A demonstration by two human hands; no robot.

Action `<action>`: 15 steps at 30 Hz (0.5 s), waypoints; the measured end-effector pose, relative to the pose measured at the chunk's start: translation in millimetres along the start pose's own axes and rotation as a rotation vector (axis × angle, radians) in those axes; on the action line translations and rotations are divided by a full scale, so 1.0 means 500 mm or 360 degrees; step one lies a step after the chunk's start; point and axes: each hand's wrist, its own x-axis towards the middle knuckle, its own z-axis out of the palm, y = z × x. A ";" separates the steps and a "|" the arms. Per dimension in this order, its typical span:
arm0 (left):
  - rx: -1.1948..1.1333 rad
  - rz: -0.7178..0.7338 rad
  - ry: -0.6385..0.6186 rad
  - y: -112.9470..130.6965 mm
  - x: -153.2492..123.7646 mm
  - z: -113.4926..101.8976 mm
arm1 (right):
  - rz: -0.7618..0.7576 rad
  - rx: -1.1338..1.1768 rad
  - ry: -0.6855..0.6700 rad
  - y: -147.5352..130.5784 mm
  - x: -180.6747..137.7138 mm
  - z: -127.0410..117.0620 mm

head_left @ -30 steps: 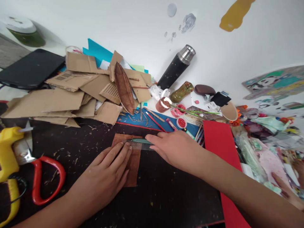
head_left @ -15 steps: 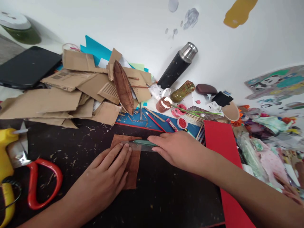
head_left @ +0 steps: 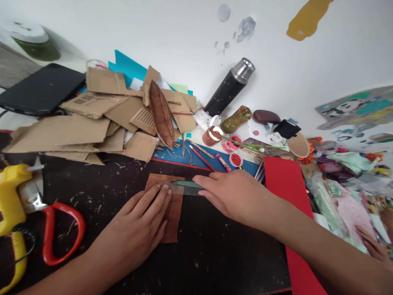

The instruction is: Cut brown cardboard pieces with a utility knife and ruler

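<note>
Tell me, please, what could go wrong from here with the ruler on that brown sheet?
The clear ruler, held by the right hand, lies across the brown sheet and might slip. Shavings litter the tabletop, so the sheet under the left hand could shift. The left forearm could knock the red-handled scissors.

A pile of cardboard scraps (head_left: 92, 123) lies at the back, with a black flask (head_left: 229, 88) near it. Red-handled scissors (head_left: 58, 233) lie just beside a yellow glue gun (head_left: 10, 196).

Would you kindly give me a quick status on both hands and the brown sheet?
Left hand flat on the brown sheet. Right hand pressing the ruler across its top. Scissors lie apart at left, off the sheet.
</note>
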 end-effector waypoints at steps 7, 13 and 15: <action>-0.0021 -0.0037 0.0011 0.000 0.002 0.001 | -0.0016 0.0021 0.0062 -0.002 -0.002 0.017; -0.0009 -0.0026 0.0005 0.000 0.001 0.000 | -0.0024 0.0059 0.0080 -0.001 0.010 0.027; -0.0001 -0.0016 0.0001 0.000 0.000 0.000 | -0.0025 0.0079 0.0087 -0.001 0.011 0.026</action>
